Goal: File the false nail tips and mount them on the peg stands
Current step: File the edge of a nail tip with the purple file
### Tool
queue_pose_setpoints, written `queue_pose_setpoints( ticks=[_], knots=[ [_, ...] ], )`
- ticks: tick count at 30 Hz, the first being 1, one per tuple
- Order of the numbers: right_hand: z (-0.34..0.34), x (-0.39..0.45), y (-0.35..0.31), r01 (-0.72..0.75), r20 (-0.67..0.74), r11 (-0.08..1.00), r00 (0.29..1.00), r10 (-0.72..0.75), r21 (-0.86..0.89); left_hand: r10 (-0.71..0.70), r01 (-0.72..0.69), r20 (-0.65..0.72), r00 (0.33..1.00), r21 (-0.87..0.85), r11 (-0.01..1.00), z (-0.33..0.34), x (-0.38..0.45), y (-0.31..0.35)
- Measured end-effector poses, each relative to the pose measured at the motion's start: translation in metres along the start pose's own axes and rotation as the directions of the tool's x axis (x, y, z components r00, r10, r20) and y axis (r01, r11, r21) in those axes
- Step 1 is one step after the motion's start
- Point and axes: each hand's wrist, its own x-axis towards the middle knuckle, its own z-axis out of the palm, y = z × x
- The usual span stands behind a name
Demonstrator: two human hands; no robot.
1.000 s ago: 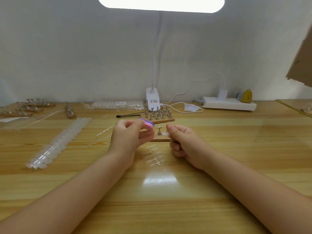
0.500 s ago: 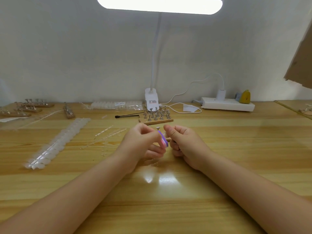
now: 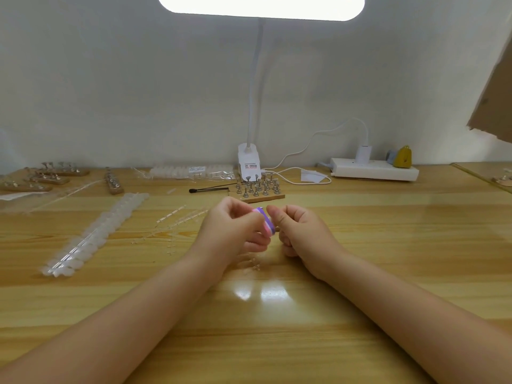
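Observation:
My left hand [image 3: 235, 231] grips a small purple and pink nail file block [image 3: 265, 223] above the middle of the wooden table [image 3: 388, 245]. My right hand [image 3: 299, 231] is curled, its thumb and forefinger pinched right against the file; what they pinch is too small to see. A wooden board of metal peg stands [image 3: 256, 189] sits just behind both hands. A long strip of clear false nail tips [image 3: 97, 231] lies to the left. Empty clear sprues [image 3: 177, 220] lie between that strip and my left hand.
A desk lamp base [image 3: 248, 164] stands at the back centre, with a white power strip [image 3: 374, 170] to its right. A black brush [image 3: 207, 189] lies by the peg board. More peg boards [image 3: 50, 176] and a bag of tips [image 3: 191, 171] sit far left.
My left hand swung the file from flat and raised to on edge against my right fingertips. Both hands drew together and hide the single peg stand seen before.

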Motion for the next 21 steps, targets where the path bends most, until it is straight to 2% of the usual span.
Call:
queue_pose_setpoints(
  ticks=[3, 8, 12, 13, 14, 16, 18, 19, 21],
  knots=[
    [-0.001, 0.0, -0.001, -0.023, -0.025, 1.0, 0.999, 0.023, 0.02, 0.031, -0.032, 0.009, 0.999, 0.034, 0.999, 0.009, -0.003, -0.006],
    [-0.002, 0.002, 0.0, -0.058, -0.048, 0.996, 0.997, 0.062, 0.063, -0.063, 0.065, 0.045, 0.997, -0.034, 0.997, 0.014, -0.007, -0.007],
    [-0.002, 0.004, -0.001, -0.06, -0.027, 0.988, 0.998, 0.065, 0.145, -0.047, -0.001, -0.189, 0.981, -0.244, 0.97, 0.004, 0.004, -0.003],
    [-0.002, 0.004, -0.001, -0.063, -0.033, 0.986, 0.997, 0.069, 0.153, -0.065, 0.005, -0.212, 0.975, -0.268, 0.963, 0.0, 0.007, -0.002],
    [-0.002, 0.004, -0.001, -0.065, -0.04, 0.985, 0.997, 0.072, 0.158, -0.094, 0.039, -0.197, 0.976, -0.269, 0.962, -0.001, 0.007, -0.002],
    [-0.002, 0.004, -0.002, -0.067, -0.048, 0.986, 0.996, 0.074, 0.15, -0.162, 0.147, -0.054, 0.985, -0.213, 0.966, 0.006, 0.002, -0.005],
    [-0.003, 0.002, -0.004, -0.078, -0.032, 0.987, 0.996, 0.083, 0.141, -0.181, 0.188, 0.057, 0.982, -0.186, 0.964, 0.015, -0.002, -0.008],
    [-0.003, 0.002, -0.005, -0.088, -0.023, 0.984, 0.995, 0.093, 0.158, -0.159, 0.163, 0.038, 0.987, -0.22, 0.962, 0.016, -0.002, -0.009],
    [-0.004, 0.002, -0.007, -0.113, -0.018, 0.973, 0.993, 0.119, 0.202, -0.105, 0.068, -0.095, 0.99, -0.329, 0.942, 0.008, 0.005, -0.006]
  ],
)
